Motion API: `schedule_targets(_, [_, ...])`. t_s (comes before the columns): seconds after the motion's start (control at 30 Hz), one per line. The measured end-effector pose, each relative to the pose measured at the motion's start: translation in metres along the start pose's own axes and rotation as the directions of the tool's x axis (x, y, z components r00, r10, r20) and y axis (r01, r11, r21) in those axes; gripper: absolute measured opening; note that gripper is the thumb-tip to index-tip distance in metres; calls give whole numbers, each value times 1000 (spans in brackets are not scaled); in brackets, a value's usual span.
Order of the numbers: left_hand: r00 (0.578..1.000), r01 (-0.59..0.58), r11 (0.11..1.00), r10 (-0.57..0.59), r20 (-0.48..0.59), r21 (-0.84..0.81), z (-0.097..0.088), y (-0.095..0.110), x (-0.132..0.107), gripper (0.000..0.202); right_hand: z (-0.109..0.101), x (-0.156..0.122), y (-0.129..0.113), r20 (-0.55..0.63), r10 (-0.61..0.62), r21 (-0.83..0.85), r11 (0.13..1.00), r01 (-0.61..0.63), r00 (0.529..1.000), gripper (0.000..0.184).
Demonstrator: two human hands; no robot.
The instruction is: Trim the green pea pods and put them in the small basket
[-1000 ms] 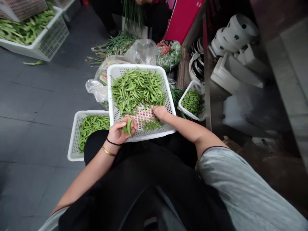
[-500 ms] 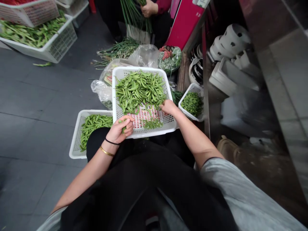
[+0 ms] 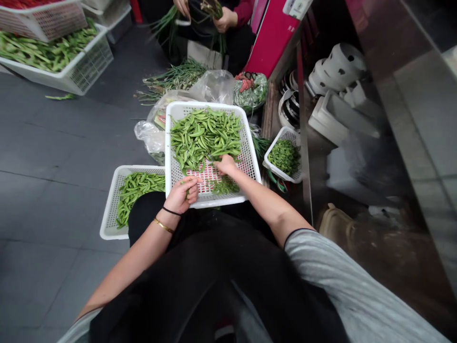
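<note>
1. Head view, main basket: white basket (image 3: 168, 157) at the lap, a heap of green pods (image 3: 205, 133) filling its far part; a small pile of trimmings (image 3: 224, 186) lies on the bare mesh nearer the body.
2. Left hand (image 3: 183, 194): at the basket's near left corner, fingers curled closed around a few pods, green showing between them.
3. Right hand (image 3: 226, 165): inside the basket at the heap's near edge, just beyond the trimmings. Fingertips bent down; cannot tell whether they grip a pod.
4. Left, on the floor: second basket (image 3: 110, 205), more pods inside, partly behind the knee.
5. Right: small basket (image 3: 281, 172) of leafy greens (image 3: 284, 156).
6. Beyond: clear plastic bag (image 3: 219, 85), long green stalks (image 3: 178, 75); a co-worker's hand (image 3: 226, 20) holds a bunch of similar stalks.
</note>
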State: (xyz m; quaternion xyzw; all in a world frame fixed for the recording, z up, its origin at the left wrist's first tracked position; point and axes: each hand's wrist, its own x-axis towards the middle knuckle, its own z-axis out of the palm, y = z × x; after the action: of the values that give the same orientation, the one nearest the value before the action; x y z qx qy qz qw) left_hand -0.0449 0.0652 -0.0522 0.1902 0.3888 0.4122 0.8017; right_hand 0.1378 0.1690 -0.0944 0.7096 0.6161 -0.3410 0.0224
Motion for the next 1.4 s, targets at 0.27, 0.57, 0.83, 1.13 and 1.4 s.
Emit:
schedule_targets(0.27, [988,77,973,-46,-147,217,4,-8,4,21,-35,-23,32,-151,-235,39,969,243,960,31])
schedule_targets(0.57, [983,148,957,-115,-143,248,7,-10,10,16,-42,13,41,-130,164,-84,981,-176,978,58])
schedule_targets(0.83, [981,168,939,-129,-146,302,4,-13,13,14,10,-2,5,27,0,106,994,-3,1000,53])
schedule_targets(1.13, [960,12,994,19,-279,111,-3,-12,14,12,-47,-16,23,-10,-339,3,941,339,941,41])
schedule_targets(1.4, [964,54,986,-11,-265,155,10,-19,9,16,-20,-12,21,-9,-172,-276,947,163,985,26])
